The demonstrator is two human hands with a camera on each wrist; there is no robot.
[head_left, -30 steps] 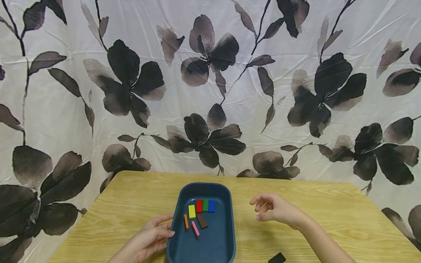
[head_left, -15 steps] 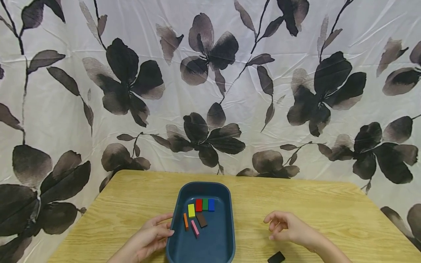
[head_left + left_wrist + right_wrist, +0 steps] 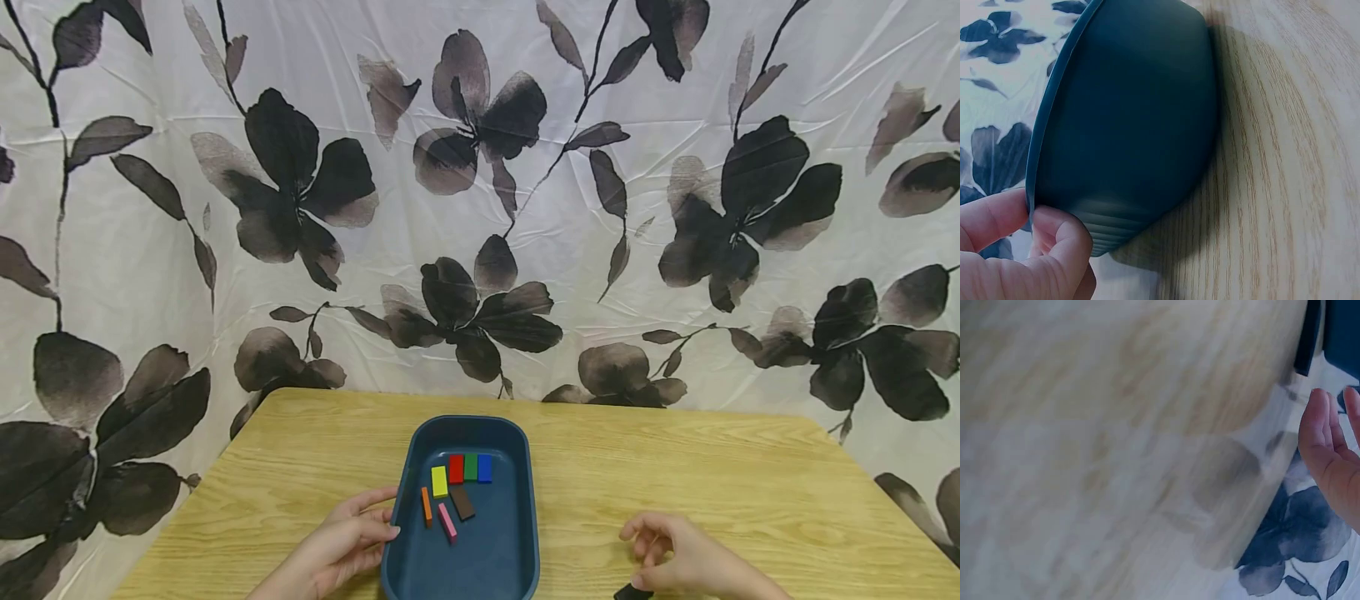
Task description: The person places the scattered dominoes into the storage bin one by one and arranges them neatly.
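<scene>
My left hand [image 3: 347, 540] pinches the left rim of a dark blue tray [image 3: 527, 508], one digit on each side of the edge in the left wrist view. Inside lie small coloured blocks: a red block [image 3: 456, 468], a green block [image 3: 470, 467], a blue block [image 3: 484, 468], a yellow block [image 3: 438, 482], a brown block [image 3: 462, 503], an orange block [image 3: 427, 507] and a pink block [image 3: 447, 523]. To the right, my right hand [image 3: 678, 554] is over a black block [image 3: 628, 593], fingers loosely bent. In the right wrist view a small gap separates the fingertips from the black block [image 3: 1309, 340].
Both hands and the tray are at a light wood-grain table [image 3: 585, 467]. Behind its far edge hangs a white cloth [image 3: 600, 208] printed with dark flowers.
My right hand has come down toward the front of the table and slightly right, from beside the tray to the black block. The left hand and tray have stayed put.
</scene>
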